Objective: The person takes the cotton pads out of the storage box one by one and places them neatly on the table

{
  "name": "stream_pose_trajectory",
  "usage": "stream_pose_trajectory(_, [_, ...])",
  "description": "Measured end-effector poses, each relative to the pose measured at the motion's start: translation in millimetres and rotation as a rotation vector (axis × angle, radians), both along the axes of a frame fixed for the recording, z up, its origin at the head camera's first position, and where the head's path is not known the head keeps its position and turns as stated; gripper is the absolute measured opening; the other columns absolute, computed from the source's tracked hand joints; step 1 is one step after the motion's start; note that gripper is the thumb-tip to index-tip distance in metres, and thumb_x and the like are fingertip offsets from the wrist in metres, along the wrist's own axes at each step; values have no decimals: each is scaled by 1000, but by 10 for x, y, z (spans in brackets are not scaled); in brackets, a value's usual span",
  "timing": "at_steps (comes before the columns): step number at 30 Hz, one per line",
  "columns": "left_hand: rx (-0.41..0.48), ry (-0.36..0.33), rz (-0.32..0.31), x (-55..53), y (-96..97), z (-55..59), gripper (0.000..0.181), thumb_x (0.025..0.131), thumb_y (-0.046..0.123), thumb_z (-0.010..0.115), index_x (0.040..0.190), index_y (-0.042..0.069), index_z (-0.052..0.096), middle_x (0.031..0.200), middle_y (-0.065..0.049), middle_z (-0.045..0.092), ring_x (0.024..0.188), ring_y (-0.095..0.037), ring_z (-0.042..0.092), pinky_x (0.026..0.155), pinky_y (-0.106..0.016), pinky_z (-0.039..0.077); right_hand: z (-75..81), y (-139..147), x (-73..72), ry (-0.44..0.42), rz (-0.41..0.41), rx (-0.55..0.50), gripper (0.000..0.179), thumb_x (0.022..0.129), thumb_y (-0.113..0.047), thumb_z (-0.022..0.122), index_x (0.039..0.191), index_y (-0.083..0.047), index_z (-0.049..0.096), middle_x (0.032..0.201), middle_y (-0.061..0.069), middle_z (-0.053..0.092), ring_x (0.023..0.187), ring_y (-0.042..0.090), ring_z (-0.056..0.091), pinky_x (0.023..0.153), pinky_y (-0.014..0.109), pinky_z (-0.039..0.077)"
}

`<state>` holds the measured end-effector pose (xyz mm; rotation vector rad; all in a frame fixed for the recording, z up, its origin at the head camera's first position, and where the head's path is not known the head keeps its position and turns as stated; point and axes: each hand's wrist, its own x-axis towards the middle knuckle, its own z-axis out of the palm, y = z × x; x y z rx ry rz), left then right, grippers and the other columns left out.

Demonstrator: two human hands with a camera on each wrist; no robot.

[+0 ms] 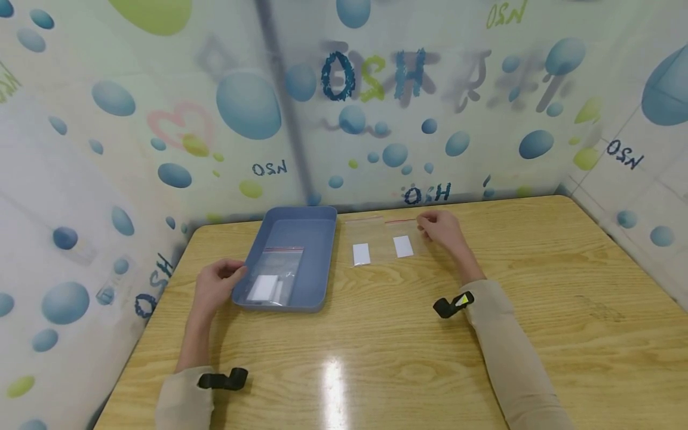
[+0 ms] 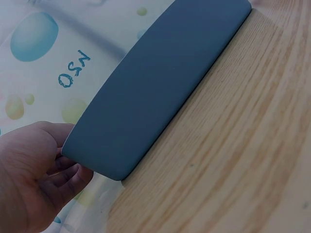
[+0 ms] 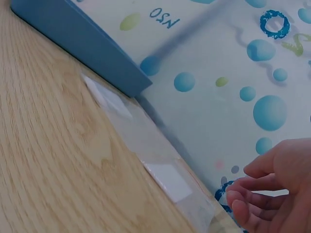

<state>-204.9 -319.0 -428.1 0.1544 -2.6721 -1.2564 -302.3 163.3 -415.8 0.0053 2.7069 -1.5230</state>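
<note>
At the left side of a blue-grey tray [image 1: 322, 301] my left hand [image 1: 217, 285] grips the rim near the front corner. The left wrist view shows the thumb side of that hand [image 2: 36, 177] against the tray wall [image 2: 155, 87], other fingers curled below. Inside the tray lies a clear zip bag [image 1: 287, 269] with white pieces in it. My right hand [image 1: 443, 232] hovers by the top right corner of another clear zip bag [image 1: 403, 230], fingers loosely bent and nothing seen between them. This bag, holding a white card [image 1: 402, 246], lies flat on the table.
Left of that bag, close to the tray, lies another clear zip bag [image 1: 362, 230] with a white card [image 1: 361, 254]. The wooden table [image 1: 387, 346] meets a patterned wall covering [image 1: 344, 149] at its back edge. Black wrist bands [image 1: 223, 380] sit on both sleeves.
</note>
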Motion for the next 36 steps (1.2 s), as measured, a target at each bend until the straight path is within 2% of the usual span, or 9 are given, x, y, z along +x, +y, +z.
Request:
stream_pose_trajectory(6, [1, 0, 5, -4, -5, -1, 26, 98, 18, 68, 112, -4, 70, 106, -18, 69, 84, -10, 59, 70, -17, 47, 89, -91, 47, 17, 26, -34, 39, 106, -25, 53, 129, 5, 62, 112, 24, 67, 84, 25, 63, 73, 30, 54])
stream_pose_trajectory(9, [-6, -3, 9, 4, -8, 5, 26, 98, 18, 67, 112, -4, 70, 106, -18, 69, 85, -12, 60, 70, -17, 47, 131, -143, 73, 32, 45, -54, 39, 105, -24, 54, 129, 5, 62, 112, 26, 66, 84, 28, 64, 70, 27, 53])
stream_pose_trajectory(20, [-12, 1, 6, 3, -2, 21, 28, 97, 18, 68, 113, -5, 70, 106, -19, 70, 84, -10, 60, 70, -16, 46, 189, -347, 135, 64, 118, -95, 38, 105, -22, 54, 130, 6, 61, 111, 30, 65, 84, 34, 66, 80, 48, 56])
stream_pose_trajectory(27, [-7, 2, 4, -7, 5, -2, 27, 97, 18, 68, 112, -4, 70, 105, -19, 70, 84, -9, 60, 70, -16, 46, 247, -463, 204, 115, 151, -106, 34, 105, -20, 55, 128, 5, 63, 108, 29, 66, 85, 38, 67, 77, 47, 57])
stream_pose_trajectory(36, [1, 6, 8, -6, 2, 3, 27, 97, 18, 69, 111, -4, 70, 104, -18, 70, 83, -9, 59, 70, -16, 46, 306, -645, 288, 140, 209, -160, 34, 105, -20, 55, 128, 4, 62, 107, 27, 67, 89, 45, 66, 76, 49, 57])
